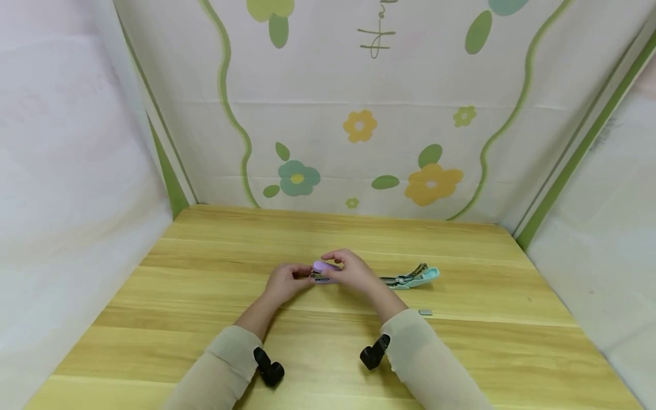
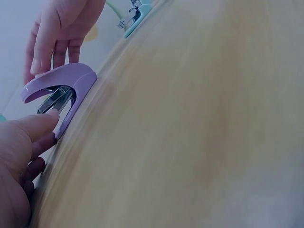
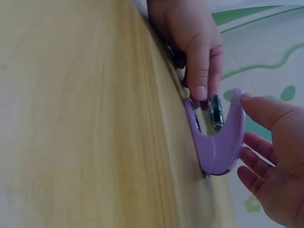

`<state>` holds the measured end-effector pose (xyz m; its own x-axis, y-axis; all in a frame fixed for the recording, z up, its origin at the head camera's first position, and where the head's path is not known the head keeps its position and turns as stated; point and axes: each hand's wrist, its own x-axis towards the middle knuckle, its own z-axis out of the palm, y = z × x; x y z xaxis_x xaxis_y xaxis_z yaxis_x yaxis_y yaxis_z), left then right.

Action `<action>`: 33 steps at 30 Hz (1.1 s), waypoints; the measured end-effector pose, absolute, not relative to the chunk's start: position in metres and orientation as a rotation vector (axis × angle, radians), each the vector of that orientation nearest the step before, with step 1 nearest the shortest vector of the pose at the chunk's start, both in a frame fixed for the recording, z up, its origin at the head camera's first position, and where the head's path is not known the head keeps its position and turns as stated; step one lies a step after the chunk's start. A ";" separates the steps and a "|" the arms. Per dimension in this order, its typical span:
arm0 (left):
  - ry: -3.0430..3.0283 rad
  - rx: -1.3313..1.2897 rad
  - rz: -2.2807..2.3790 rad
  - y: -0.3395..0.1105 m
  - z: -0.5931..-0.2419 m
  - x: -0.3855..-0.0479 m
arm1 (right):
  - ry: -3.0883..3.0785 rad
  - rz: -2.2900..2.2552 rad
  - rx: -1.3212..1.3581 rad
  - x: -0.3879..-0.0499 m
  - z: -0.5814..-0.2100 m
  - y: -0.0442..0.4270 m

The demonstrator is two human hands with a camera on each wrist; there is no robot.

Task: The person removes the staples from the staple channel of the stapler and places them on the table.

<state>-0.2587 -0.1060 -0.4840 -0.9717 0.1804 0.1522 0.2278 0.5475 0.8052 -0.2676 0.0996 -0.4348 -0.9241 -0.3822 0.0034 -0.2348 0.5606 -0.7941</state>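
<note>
A purple stapler [image 1: 324,266] [image 2: 71,76] [image 3: 216,152] stands on the wooden table between the hands, its jaws apart and a metal part showing between them. The left hand [image 1: 285,282] [image 2: 19,161] [image 3: 192,42] pinches the stapler's front end, thumb by the metal part and fingers at the base. Against the purple top and side rest the thumb and fingertips of the right hand [image 1: 356,273] [image 2: 64,28] [image 3: 280,147], the fingers loosely bent. Its palm is away from the stapler.
A mint-green stapler [image 1: 422,277] [image 2: 138,20] lies opened out right of the right hand, its metal part raised. A small grey strip [image 1: 425,312] lies nearer the front, beside the right sleeve. Printed cloth [image 1: 307,85] hangs behind the table and at both sides.
</note>
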 end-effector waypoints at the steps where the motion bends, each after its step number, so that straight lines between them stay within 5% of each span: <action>1: -2.733 -0.345 -1.409 -0.105 -0.484 -0.259 | 2.625 -1.281 -0.521 -0.268 -0.435 0.098; 33: -2.772 -0.216 -1.325 -0.099 -0.482 -0.258 | 2.641 -1.307 -0.475 -0.266 -0.436 0.100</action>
